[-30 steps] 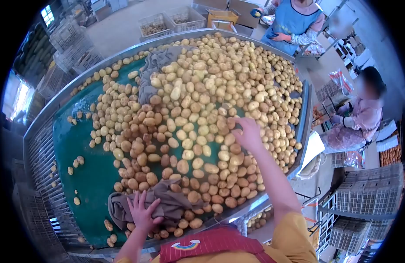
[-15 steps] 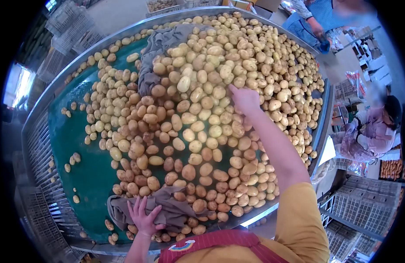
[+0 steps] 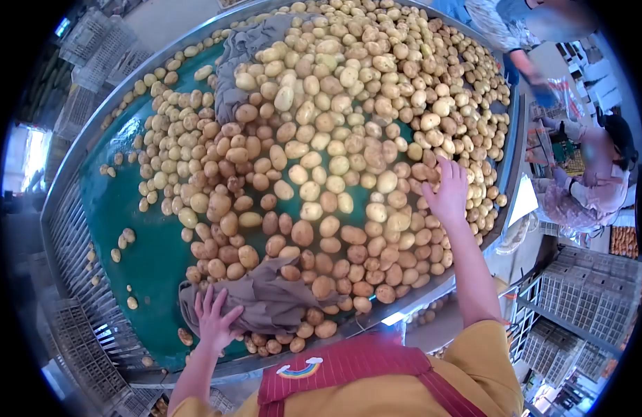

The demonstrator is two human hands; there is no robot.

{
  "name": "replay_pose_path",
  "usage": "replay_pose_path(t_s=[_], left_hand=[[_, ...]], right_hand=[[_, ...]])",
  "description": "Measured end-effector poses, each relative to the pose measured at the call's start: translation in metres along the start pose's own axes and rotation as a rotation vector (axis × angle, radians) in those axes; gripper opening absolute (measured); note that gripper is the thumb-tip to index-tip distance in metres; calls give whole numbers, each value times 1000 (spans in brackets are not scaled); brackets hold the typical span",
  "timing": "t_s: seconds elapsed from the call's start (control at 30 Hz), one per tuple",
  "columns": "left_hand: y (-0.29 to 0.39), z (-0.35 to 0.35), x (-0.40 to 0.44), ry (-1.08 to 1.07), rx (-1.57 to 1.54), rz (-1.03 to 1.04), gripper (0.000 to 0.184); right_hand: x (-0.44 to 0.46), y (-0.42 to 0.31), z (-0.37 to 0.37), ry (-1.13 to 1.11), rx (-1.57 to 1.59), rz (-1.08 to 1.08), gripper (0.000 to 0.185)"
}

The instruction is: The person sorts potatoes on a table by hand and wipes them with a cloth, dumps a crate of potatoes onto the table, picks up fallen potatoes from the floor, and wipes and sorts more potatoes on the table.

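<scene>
Bench (image 3: 143, 236): green surface, raised metal rim, slatted metal grille (image 3: 74, 236) at the left end. Wet-looking shine on the green toward far left. Potatoes (image 3: 324, 161) lie heaped thick at the far side and right, thinner toward the middle, where green shows between them; a few strays sit apart on the left.

My left grip (image 3: 218, 321): open, fingers spread flat on the crumpled near cloth (image 3: 272, 295), near edge. My right grip (image 3: 448, 193): open, thumb and fingers parted, at the potatoes on the right. Second grey cloth (image 3: 241, 59) bunched among potatoes, far left of middle.

Room: pale crates (image 3: 95, 45) stacked far left, bright window (image 3: 34, 156) at left, more grey crates (image 3: 592, 288) near right. One person (image 3: 498, 21) far right, blurred; another in pink (image 3: 592, 182), right of the bench.
</scene>
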State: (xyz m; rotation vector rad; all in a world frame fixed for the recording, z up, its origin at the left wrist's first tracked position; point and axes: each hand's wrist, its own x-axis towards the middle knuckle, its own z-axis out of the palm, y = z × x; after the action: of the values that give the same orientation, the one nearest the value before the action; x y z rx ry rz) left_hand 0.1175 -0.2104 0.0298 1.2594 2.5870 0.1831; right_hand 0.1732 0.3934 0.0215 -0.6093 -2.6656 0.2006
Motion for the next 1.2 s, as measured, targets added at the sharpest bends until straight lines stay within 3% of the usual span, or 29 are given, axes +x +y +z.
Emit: replay_pose_path(t_s=[0.2,0.37,0.47,0.67,0.8,0.93,1.03,1.13,1.2], left_hand=[[6,16,30,178,-44,13,57],[8,30,48,291,-70,-57,56],[4,29,48,315,-51,-13,56],[-1,32,46,303,-20,6,50],[-2,35,46,319,-14,17,50],[1,29,49,339,-45,29,47],[-2,32,46,314,-12,26,47],[-5,32,50,328,-8,32,49],[3,29,50,335,-13,14,49]], right_hand=[[42,-63,21,-22,384,-296,34],[115,-55,117,-160,406,-117,30],[154,-82,113,-466,119,-13,33],[167,-108,141,-451,-106,70,30],[157,-99,143,-377,1,-17,34],[152,-74,142,-323,318,-112,28],[147,-59,121,-685,345,-23,27],[131,-58,87,-857,204,-98,25],[123,-67,87,-777,120,-72,26]])
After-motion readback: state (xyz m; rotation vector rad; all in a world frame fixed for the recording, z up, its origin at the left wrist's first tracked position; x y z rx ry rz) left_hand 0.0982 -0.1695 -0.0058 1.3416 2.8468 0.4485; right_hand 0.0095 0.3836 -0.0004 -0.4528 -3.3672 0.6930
